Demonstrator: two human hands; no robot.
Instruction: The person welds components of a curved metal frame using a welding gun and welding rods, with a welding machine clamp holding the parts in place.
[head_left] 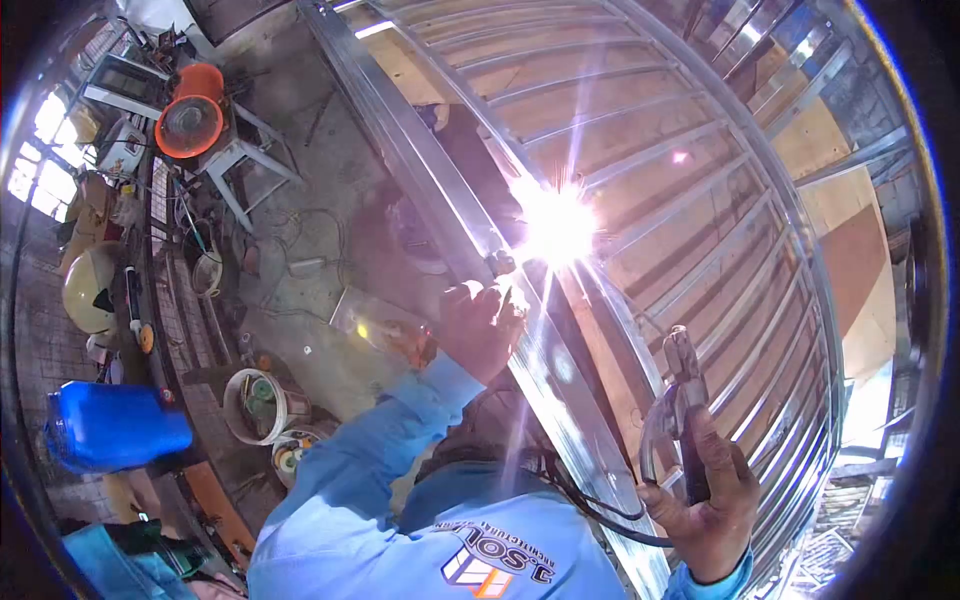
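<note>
My right hand [712, 495] is closed around a welding electrode holder [684, 400], its jaws pointing up and away from me. A black cable [610, 510] loops past my wrist. Beyond the holder, a bright welding arc [560, 225] burns on the metal frame and washes out the joint around it. My left hand [483, 325] is curled shut against a long metal bar [420, 185], just below and left of the arc. A small dark piece [501, 262] pokes out past its fingers; what they grip is mostly hidden.
A grille of parallel metal bars [690, 180] spreads to the right over boards. To the left are an orange fan drum [190, 125], a white stool [245, 165], a bucket of discs [240, 400], a blue jerrycan [120, 427] and a yellowish helmet [90, 290].
</note>
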